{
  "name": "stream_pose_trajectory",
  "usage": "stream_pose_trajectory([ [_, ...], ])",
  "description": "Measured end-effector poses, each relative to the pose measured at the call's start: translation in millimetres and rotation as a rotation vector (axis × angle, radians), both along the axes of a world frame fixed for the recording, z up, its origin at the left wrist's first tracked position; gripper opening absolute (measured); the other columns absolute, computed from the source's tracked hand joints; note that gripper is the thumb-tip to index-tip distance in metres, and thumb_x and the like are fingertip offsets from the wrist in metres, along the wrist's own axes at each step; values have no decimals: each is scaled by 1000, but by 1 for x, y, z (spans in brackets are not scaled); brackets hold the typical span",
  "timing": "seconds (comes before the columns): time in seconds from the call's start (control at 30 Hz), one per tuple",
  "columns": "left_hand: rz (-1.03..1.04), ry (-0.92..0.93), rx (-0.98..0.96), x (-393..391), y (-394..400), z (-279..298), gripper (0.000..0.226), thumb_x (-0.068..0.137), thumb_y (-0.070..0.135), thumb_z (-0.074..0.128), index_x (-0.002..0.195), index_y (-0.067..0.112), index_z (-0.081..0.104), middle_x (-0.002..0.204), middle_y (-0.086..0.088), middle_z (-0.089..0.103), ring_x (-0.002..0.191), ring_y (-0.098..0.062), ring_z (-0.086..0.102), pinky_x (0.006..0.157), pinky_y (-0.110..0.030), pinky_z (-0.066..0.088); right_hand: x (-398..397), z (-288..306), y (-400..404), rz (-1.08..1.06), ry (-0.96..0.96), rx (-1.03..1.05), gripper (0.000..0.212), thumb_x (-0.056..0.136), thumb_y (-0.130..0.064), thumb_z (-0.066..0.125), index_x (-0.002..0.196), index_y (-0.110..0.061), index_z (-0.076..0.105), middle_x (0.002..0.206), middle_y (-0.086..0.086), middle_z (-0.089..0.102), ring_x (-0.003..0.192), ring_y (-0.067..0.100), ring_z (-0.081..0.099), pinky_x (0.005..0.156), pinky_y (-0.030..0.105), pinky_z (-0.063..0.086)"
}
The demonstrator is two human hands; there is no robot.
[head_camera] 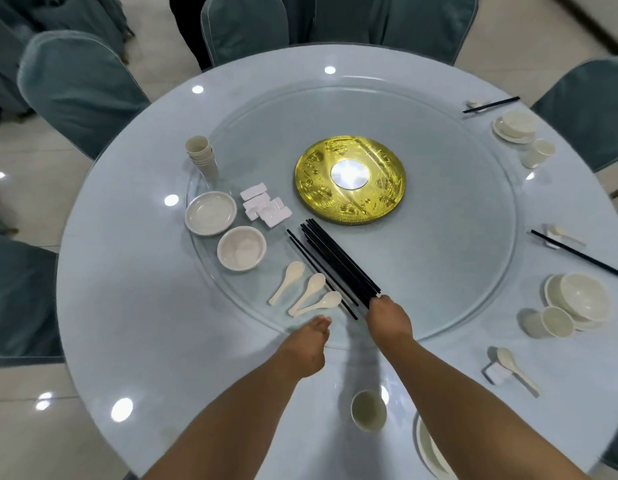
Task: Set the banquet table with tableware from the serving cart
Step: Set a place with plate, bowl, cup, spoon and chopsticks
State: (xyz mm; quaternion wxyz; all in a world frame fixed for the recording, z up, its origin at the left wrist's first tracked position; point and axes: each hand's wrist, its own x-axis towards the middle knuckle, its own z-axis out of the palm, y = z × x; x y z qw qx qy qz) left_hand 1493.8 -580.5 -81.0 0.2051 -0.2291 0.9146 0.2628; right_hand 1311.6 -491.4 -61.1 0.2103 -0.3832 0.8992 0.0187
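Chopsticks (335,261) lie in a loose black bundle on the glass turntable (456,237), running from its 6 o'clock edge toward the gold centre disc (351,180). My right hand (387,318) touches their near ends; whether it actually pinches any I cannot tell. My left hand (309,344) hangs with curled fingers, holding nothing, near the three spoons (309,291) at 7 o'clock. A careless pull risks scattering the bundle or knocking those spoons; the glass looks slippery.
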Motion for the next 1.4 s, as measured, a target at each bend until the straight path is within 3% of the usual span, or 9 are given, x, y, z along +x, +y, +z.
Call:
stream_pose_trajectory([
  [0.1,-20,-41,3,-9,-4,9,59,96,6,37,154,7,25,164,-1,11,151,-15,7,118,-21,4,-8,8,7,-25,-35,-63,24,93,1,44,104,-3,64,108,12,60,96,29,63,74,27,42],
  [0.17,74,-46,63,-19,-4,24,50,96,10,39,146,6,42,156,-7,35,145,-22,30,117,-26,22,-14,20,15,-5,-60,-107,23,95,-5,44,101,-4,65,104,12,59,95,30,61,72,26,39],
  [0.27,496,92,221,-41,2,47,31,96,17,43,106,8,70,112,-13,68,105,-27,64,90,-33,52,-19,38,31,64,-108,-150,23,96,-14,47,94,-6,68,96,11,61,91,29,60,73,29,42],
  [0.33,839,248,550,-54,12,64,25,98,20,47,91,9,69,97,-14,68,84,-23,67,77,-33,57,-19,52,46,62,-182,-188,23,94,-15,51,86,-7,70,87,9,64,84,25,61,72,31,46],
  [0.4,1036,353,853,-65,22,77,19,99,23,53,92,10,65,98,-12,67,82,-19,66,77,-31,57,-17,59,60,-26,-327,-216,23,90,-14,55,71,-8,67,70,5,63,67,20,59,63,27,47],
  [0.57,1187,491,1148,-76,57,99,13,100,18,53,100,11,64,102,-10,72,90,-24,67,83,-38,56,-8,80,104,-275,-786,-346,19,89,-10,66,73,0,71,61,10,64,54,19,59,59,30,55],
  [0.8,1192,471,1082,-72,94,106,11,96,9,60,106,5,61,95,-12,68,80,-24,65,67,-32,56,11,90,159,-471,-1071,-436,17,88,-12,67,88,3,73,83,15,71,64,18,58,58,28,50],
  [1.2,1096,465,944,-65,104,141,19,100,11,53,115,3,61,82,-11,59,63,-20,56,55,-28,51,-17,118,214,-758,-584,-763,14,92,-8,62,86,-7,75,73,8,70,51,15,51,48,26,42],
  [1.4,1092,432,577,-58,84,145,22,99,22,51,114,12,63,79,-11,63,59,-21,51,51,-26,41,-26,137,219,-905,-492,-962,13,92,-13,62,86,-10,73,71,7,68,53,18,50,50,29,43],
])
